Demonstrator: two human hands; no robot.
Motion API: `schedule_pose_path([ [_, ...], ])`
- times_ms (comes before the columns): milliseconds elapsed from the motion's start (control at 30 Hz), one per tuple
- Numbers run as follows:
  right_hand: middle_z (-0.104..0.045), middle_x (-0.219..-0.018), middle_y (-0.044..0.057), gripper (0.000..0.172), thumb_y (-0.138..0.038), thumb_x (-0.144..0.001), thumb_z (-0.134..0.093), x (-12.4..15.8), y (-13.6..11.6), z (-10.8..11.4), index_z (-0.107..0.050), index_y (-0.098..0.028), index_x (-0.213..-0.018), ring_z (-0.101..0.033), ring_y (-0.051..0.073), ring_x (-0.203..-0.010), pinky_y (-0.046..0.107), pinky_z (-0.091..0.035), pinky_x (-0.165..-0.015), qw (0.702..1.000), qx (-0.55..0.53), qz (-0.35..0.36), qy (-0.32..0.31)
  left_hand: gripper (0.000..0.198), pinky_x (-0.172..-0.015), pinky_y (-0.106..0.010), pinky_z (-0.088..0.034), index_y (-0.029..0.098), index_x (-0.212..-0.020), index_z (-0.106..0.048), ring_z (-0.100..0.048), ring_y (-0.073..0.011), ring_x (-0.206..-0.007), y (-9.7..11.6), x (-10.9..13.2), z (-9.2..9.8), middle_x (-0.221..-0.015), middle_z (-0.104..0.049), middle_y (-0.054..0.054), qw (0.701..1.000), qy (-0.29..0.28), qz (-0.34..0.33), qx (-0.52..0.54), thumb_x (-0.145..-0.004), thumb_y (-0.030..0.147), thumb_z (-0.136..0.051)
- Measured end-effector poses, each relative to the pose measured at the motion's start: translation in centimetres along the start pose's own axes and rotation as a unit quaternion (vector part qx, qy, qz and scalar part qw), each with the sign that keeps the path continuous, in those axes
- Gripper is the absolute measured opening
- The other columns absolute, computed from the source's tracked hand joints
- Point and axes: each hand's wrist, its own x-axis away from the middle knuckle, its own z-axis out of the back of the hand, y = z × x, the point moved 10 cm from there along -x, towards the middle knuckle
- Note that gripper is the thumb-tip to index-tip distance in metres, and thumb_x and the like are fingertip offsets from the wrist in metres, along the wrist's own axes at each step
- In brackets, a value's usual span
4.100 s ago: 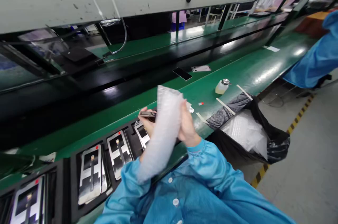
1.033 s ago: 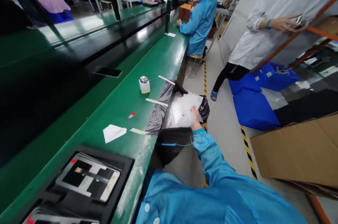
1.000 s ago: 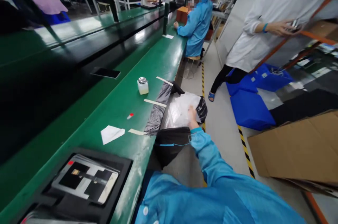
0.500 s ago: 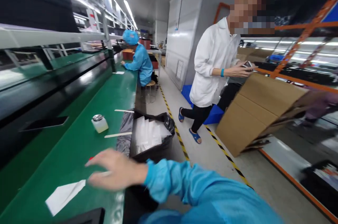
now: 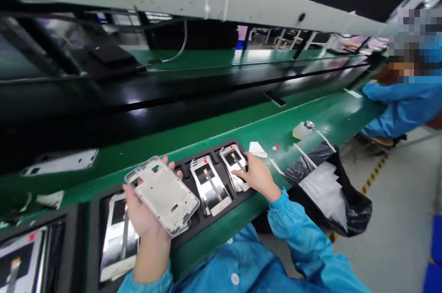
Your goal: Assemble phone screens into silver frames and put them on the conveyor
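Observation:
My left hand (image 5: 147, 221) holds up a pale phone frame (image 5: 165, 196), its fingers curled around the long edges. The frame is tilted, its inner face with small cutouts turned up. My right hand (image 5: 259, 175) grips the right edge of a phone screen (image 5: 232, 158) at the top of a stack. That stack lies in the right end of a black foam tray (image 5: 216, 164). In the neighbouring slot is another stack of phone screens (image 5: 211, 187) with flex cables and red tabs. Below the phone frame, part of the tray is hidden.
More phone screens (image 5: 119, 238) lie at the left. A small bottle (image 5: 302, 130), a white paper piece (image 5: 258, 149) and a red-and-white sticker (image 5: 275, 147) are on the green bench. A black bag (image 5: 359, 215) with clear sleeves hangs at its edge. A co-worker (image 5: 407, 104) sits far right.
The view has swung left from the aisle to the bench. My right arm has drawn back from reaching over the bench to the tray. My left hand and the phone frame are now in view.

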Motion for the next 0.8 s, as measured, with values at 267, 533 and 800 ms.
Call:
schedule_pose_path([
  [267,-0.068,-0.077,0.000,0.061,-0.080,-0.076,-0.083,-0.5,4.2,1.4,-0.052,-0.029,-0.090,-0.069,0.029,-0.077,0.038,-0.051,-0.073,0.981,-0.191,-0.012,0.018,0.078,-0.077,-0.037,-0.072,0.010,-0.149,-0.074,-0.085,-0.0276,-0.087,-4.3,1.9,-3.3,-0.122,-0.088,-0.018,0.979,-0.118,0.159,-0.042,-0.114,0.073,-0.043],
  [533,-0.080,-0.097,0.004,0.050,-0.075,-0.098,-0.078,1.2,-4.8,2.3,-0.067,-0.027,-0.104,-0.076,0.027,-0.088,0.039,-0.063,-0.078,0.894,-0.443,0.057,0.004,0.089,-0.063,-0.033,-0.066,0.022,-0.155,-0.071,-0.084,-0.0271,-0.083,-9.1,4.9,-4.3,-0.117,-0.088,-0.014,0.954,-0.187,0.203,-0.114,-0.105,0.090,-0.047],
  [800,-0.077,-0.132,0.013,0.044,-0.063,-0.113,-0.064,2.5,-13.8,4.9,-0.067,-0.030,-0.142,-0.077,0.030,-0.112,0.048,-0.067,-0.091,0.842,-0.500,0.181,0.089,0.100,-0.092,-0.050,-0.069,0.022,-0.181,-0.040,-0.085,-0.0331,-0.096,-6.9,5.8,-6.1,-0.123,-0.086,-0.020,0.936,-0.262,0.113,-0.207,-0.106,0.088,-0.052],
])
